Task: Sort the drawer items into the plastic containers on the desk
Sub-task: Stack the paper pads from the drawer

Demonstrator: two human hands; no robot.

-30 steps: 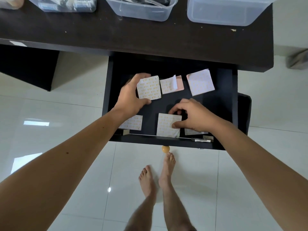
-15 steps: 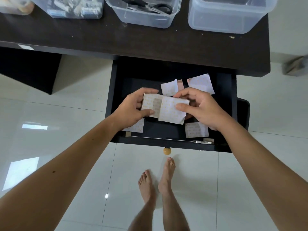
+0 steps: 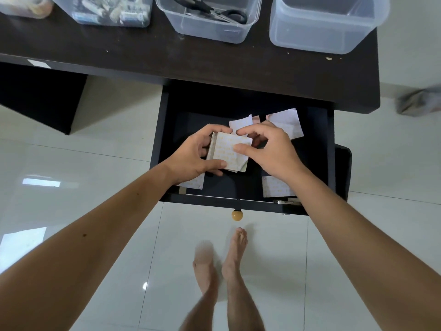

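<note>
Over the open black drawer, my left hand and my right hand together hold a small stack of square white pads with yellow print. The left grips its left and lower edge; the right thumb and fingers press on its right side. Loose pads lie in the drawer: one at the front right, one at the front left partly under my left wrist, a curled one and a pinkish white one at the back. On the dark desk stand clear plastic containers.
Along the desk: an empty-looking container at right, one with scissors, one with small mixed items, and another at the far left. The drawer's yellow knob juts toward bare feet on the white tile floor.
Each hand lifted a pad from the drawer floor, then brought them together; the two pads now overlap as one stack held by both hands.
</note>
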